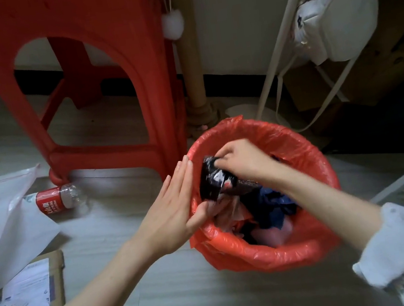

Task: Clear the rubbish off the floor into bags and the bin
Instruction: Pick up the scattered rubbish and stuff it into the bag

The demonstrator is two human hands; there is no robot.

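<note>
Bin [312, 246], lined with red plastic bag, on floor beside red plastic stool [115, 69]; part-filled with dark and pale rubbish. Right hand [242, 161] pinches crumpled black wrapper [213, 181] over bin mouth. Left hand [175, 209], fingers straight and together, rests flat against bin rim. 1 red-labelled plastic bottle [58, 199], white mailer bag [9, 223], and cardboard with papers [24, 289] lie on floor, left.

Pale striped floor [161, 276]. On it stand a red plastic stool [94, 72] and, to its right, a bin lined with a red bag [271, 255]. Left of the stool's foot lies a clear bottle with a red label [57, 200], beside a white mailing bag [7, 224]. Nearer the camera lies flat cardboard with printed papers [26, 297].
</note>
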